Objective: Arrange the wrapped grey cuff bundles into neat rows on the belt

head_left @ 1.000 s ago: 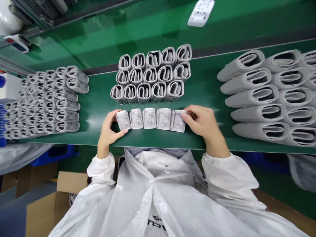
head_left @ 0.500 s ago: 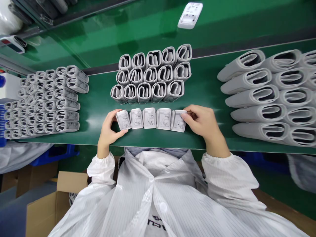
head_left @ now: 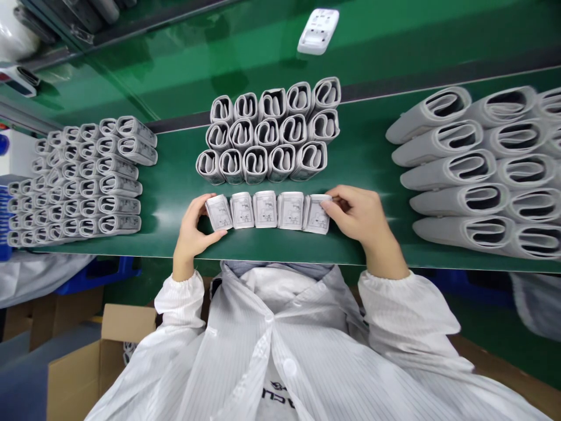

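A row of several rolled grey fabric cuffs with printed drawings, among them a middle cuff (head_left: 265, 209), lies on the green table in front of me. My left hand (head_left: 193, 227) is closed around the leftmost cuff (head_left: 219, 212), its thumb at the near corner and the fingers partly hidden behind. At the other end, my right hand (head_left: 357, 216) grips the rightmost cuff (head_left: 316, 215) between thumb and fingers. Just beyond this row stands a three-layer stack of rolled cuffs (head_left: 267, 133), their coiled ends facing me.
More rolled cuffs are stacked at the left (head_left: 87, 181), and larger grey rolls (head_left: 464, 169) at the right. A white plastic housing (head_left: 318, 31) lies on the green surface beyond the table (head_left: 175, 175). An open cardboard box (head_left: 74, 380) stands below, to the left.
The white plastic housing on the far green surface has shifted left, and so has the device at the far left edge. Both hands and the row of cuffs stay put.
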### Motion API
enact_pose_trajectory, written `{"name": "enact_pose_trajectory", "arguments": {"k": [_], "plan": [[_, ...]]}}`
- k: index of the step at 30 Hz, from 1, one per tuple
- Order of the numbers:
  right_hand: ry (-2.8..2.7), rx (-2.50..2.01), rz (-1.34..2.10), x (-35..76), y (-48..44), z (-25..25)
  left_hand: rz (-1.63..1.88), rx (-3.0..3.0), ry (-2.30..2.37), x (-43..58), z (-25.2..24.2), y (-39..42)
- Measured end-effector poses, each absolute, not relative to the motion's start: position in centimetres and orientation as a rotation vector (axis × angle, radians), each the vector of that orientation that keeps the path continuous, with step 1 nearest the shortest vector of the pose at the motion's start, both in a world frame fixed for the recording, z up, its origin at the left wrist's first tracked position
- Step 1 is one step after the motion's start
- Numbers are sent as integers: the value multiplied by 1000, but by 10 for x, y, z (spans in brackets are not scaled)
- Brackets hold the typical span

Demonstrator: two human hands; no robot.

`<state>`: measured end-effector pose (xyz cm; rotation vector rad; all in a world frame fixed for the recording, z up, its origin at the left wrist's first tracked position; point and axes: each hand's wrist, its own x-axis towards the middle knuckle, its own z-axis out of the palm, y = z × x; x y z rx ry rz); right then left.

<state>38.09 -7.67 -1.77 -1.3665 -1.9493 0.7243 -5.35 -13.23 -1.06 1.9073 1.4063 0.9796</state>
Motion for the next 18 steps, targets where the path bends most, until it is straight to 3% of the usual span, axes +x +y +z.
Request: {"name": "enact_pose_trajectory", "arguments": {"k": [18], "plan": [[-1932,-1367,748,381,-77,-19,971,1903,1409,-53,-9,-132]]}}
